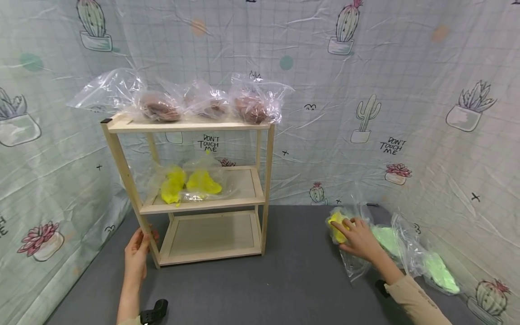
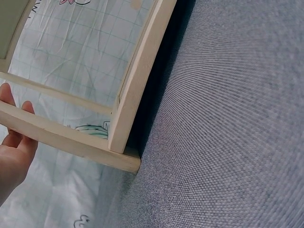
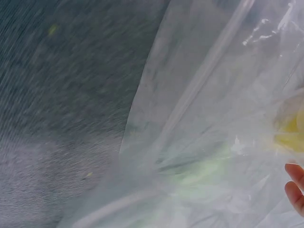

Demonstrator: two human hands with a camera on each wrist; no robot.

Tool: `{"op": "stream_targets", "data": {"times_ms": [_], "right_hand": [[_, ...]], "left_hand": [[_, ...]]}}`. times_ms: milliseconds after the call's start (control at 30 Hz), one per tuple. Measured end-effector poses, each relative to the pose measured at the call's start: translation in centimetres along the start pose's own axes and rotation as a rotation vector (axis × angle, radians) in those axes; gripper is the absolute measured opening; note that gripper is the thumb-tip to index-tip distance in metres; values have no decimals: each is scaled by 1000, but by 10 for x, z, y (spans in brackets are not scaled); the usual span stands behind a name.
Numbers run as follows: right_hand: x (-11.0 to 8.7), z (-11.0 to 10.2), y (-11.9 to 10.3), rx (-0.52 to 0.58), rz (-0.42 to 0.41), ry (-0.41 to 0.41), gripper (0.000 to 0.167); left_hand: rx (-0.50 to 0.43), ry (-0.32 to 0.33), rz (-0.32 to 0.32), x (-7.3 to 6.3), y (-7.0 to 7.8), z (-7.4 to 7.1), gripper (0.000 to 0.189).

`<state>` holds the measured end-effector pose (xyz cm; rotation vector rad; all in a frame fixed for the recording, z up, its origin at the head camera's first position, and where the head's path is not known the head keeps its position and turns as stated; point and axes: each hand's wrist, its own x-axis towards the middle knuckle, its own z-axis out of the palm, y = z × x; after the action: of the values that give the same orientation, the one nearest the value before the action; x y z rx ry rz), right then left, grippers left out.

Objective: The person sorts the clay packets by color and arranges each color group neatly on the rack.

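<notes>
My left hand (image 1: 138, 248) grips the front left post of a small wooden shelf rack (image 1: 203, 205), low down near the table. In the left wrist view the fingers (image 2: 28, 135) wrap around that post (image 2: 61, 137). Over at the right, my right hand (image 1: 359, 239) holds a clear plastic zip bag with a yellow clay-like lump (image 1: 338, 227), fingers over the lump and thumb at its lower side. The bag's clear film (image 3: 213, 95) fills much of the right wrist view, with the yellow lump (image 3: 292, 128) and fingertips (image 3: 295, 183) at its right edge.
Bagged pale green lumps (image 1: 440, 273) lie on the grey table (image 1: 300, 284) beside the right forearm. Two bagged yellow lumps (image 1: 203, 183) sit on the middle shelf, and bagged brown lumps (image 1: 252, 108) stand on top. A patterned curtain (image 1: 308, 149) hangs behind.
</notes>
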<state>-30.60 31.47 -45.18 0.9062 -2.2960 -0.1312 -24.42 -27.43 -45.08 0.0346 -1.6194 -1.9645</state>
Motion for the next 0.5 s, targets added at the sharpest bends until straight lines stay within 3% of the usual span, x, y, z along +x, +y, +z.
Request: {"op": "stream_targets", "data": {"times_ms": [300,500], "right_hand": [[18,-15,-23,-10,-122,62,75],[26,-27,-39,-20,-147,78,81]], "left_hand": [[-17,-2,12,-1,0,-1,21],[-80,-39,54,-2,0,0,21]]}}
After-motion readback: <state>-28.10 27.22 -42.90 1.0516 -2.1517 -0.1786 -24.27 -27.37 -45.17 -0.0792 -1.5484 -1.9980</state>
